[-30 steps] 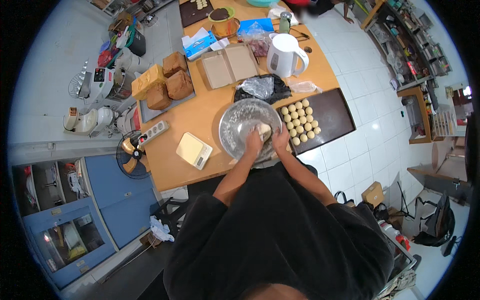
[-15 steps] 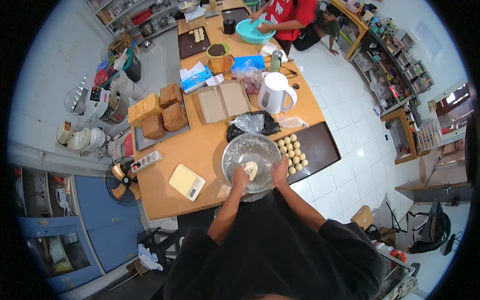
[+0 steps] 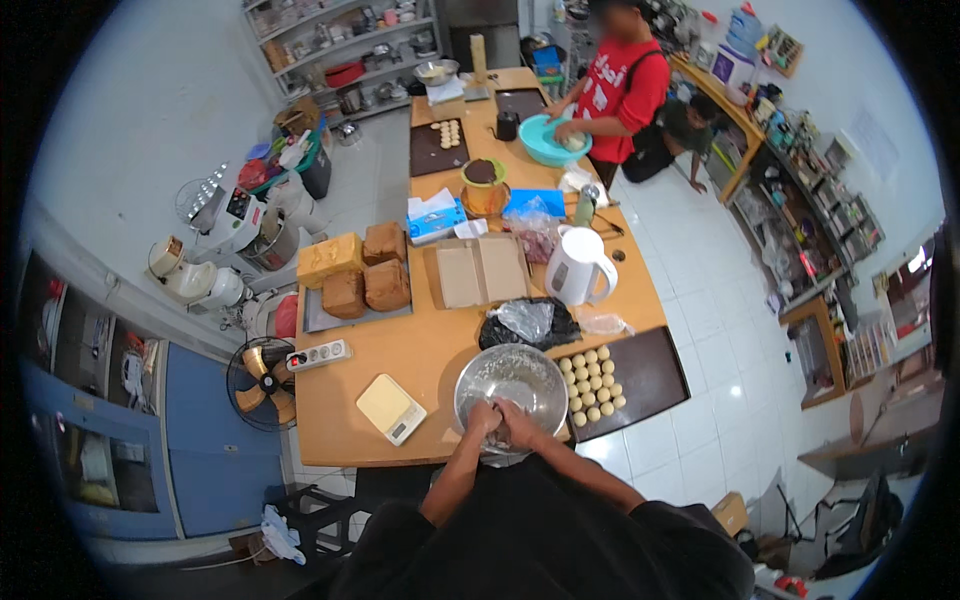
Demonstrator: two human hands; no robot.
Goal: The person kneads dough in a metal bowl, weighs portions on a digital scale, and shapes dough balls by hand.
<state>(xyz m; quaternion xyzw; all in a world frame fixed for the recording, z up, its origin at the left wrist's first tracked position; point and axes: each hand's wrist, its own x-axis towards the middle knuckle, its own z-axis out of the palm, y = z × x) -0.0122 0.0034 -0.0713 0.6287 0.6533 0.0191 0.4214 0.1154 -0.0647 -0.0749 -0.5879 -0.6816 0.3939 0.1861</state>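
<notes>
A steel mixing bowl [image 3: 512, 372] with pale residue on its inner wall stands at the table's near edge. My left hand [image 3: 484, 416] is closed, low over the near side of the bowl. Beside it, my right hand [image 3: 517, 424] touches it with fingers curled inward. Both hands hide the dough in the bowl that showed at my left hand a moment ago. Just right of the bowl, round dough balls [image 3: 592, 384] sit in rows on a dark baking tray [image 3: 645, 370]. A kitchen scale [image 3: 391, 407] lies to the left.
Behind the bowl are a black plastic bag [image 3: 530, 325], a white electric kettle [image 3: 580, 265] and an opened cardboard box [image 3: 482, 270]. Bread loaves [image 3: 343, 293] and a power strip [image 3: 320, 355] are at left. Across the table a person in red [image 3: 625, 85] works at a turquoise basin [image 3: 553, 140].
My right hand has left the bowl's right rim and come against my left hand. The dough is now hidden from sight. The view has tilted up, showing more of the far room.
</notes>
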